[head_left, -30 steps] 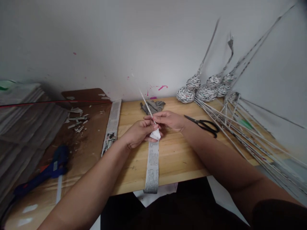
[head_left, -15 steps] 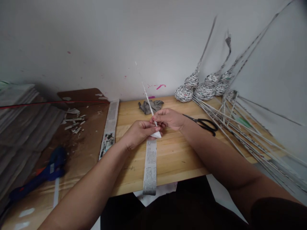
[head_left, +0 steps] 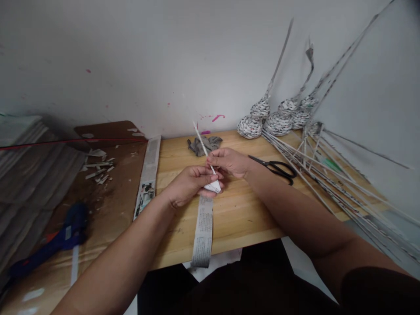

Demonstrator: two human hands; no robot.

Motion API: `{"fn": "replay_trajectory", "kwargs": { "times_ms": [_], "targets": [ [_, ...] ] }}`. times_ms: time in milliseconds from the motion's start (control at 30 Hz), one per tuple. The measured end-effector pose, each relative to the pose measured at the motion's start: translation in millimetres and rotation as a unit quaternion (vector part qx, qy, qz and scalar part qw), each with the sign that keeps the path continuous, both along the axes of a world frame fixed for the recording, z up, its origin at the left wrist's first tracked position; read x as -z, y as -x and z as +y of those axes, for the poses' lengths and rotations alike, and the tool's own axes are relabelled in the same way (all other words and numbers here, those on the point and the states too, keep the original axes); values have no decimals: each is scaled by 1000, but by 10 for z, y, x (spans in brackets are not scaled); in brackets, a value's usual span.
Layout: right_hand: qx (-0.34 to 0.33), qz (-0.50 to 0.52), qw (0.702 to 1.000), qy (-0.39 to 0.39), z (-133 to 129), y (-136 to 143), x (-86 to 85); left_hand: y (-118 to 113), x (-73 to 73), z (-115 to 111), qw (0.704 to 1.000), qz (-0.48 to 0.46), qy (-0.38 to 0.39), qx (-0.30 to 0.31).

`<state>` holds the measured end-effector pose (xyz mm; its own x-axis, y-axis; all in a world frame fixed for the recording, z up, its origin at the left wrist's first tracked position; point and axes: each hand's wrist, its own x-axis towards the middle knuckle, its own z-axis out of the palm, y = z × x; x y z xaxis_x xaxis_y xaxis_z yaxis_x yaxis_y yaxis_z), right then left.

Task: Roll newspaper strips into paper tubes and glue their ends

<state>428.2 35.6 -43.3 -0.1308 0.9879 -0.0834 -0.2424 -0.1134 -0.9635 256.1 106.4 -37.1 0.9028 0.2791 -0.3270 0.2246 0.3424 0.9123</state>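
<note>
Watching remotely, I log left hand point(head_left: 187, 184), grip closed on folded end of newspaper strip point(head_left: 203, 227); right hand point(head_left: 231, 162) pinching thin paper tube point(head_left: 200, 138) above. Strip overhangs near edge of counter point(head_left: 239, 223).

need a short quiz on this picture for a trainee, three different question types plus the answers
1. True or false: the right hand is holding the scissors.
2. Multiple choice: what does the left hand grip?
a) the grey cloth
b) the white paper roll
c) the blue tool
3. Fill in the blank: on the wooden table, the scissors lie to the ____ of the grey cloth, as seen in the picture.

Key:
1. False; its fingers are on the white paper roll, and the scissors lie on the wooden table.
2. b
3. right
</note>
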Motion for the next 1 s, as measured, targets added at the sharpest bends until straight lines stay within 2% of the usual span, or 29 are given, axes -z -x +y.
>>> {"fn": "replay_trajectory", "kwargs": {
  "times_ms": [100, 167, 367, 533, 733, 833, 900, 933, 1000],
  "targets": [
    [-61, 18, 998, -7, -38, -31, -18, 8, -27, 7, 1000, -9, 19, -3],
    [-72, 19, 997, -3, -51, -53, -22, 9, -28, 13, 1000, -13, 25, -3],
    [-17, -26, 999, 21, -32, -71, -26, 2, 36, 37, 1000, -21, -11, -5],
    [-9, -52, 999, 10, -21, -76, -32, 9, 47, 52, 999, -29, -18, 16],
    [6, -75, 997, -1, -31, -29, -24, 7, 38, 56, 1000, -21, -10, 9],
    [38, -143, 989, -27, 3, -9, -8, 6, 66, 87, 999, -25, -18, 7],
    [129, -242, 958, -81, 59, -27, 25, 6, 82, 114, 999, -24, -26, 2],
    [186, -310, 926, -110, 95, -46, 51, 6, 87, 126, 999, -23, -30, 0],
    [279, -462, 830, -136, 169, -93, 119, 7, 87, 139, 999, -20, -35, -8]
  ]
}}
